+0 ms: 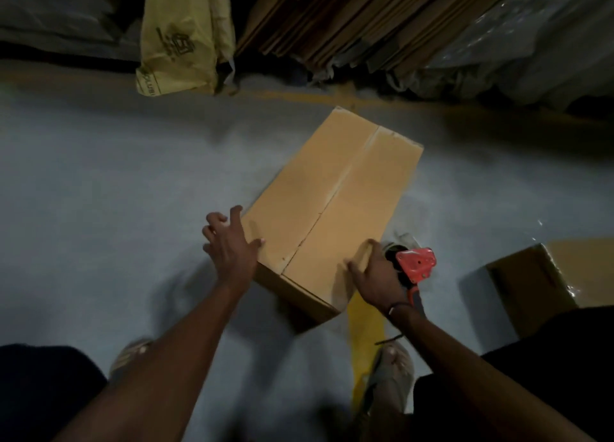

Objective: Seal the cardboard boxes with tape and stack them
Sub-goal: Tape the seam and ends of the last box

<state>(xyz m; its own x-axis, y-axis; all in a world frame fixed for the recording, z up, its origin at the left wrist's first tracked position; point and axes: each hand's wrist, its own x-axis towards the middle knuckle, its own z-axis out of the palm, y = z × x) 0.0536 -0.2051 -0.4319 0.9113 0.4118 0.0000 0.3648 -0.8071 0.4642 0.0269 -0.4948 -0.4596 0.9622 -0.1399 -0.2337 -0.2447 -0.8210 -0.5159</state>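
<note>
Left hand point(229, 242) spread flat on the box point(332, 205) corner to steady it, right hand point(375, 272) gripping my red tape gun point(415, 264), seam's untaped I think.

Views: a single view is given, from a camera worn on the head; no second view is supplied, so no overlap can be told.
Direction: the scene is looked at forward and steeply downward, onto the grey floor point(99, 182).
Nearness: the cardboard box point(332, 209) is seen close, at arm's reach, with both forearms entering from the bottom edge.
Lens: a wide angle is shown, with straight edges bent toward the borders.
Far edge: flattened cartons point(365, 19) and a yellow bag point(186, 33) are taken in along the top.
Near edge: feet and dark clothing are caught at the bottom.
Sharpness: motion blur is seen throughout.
</note>
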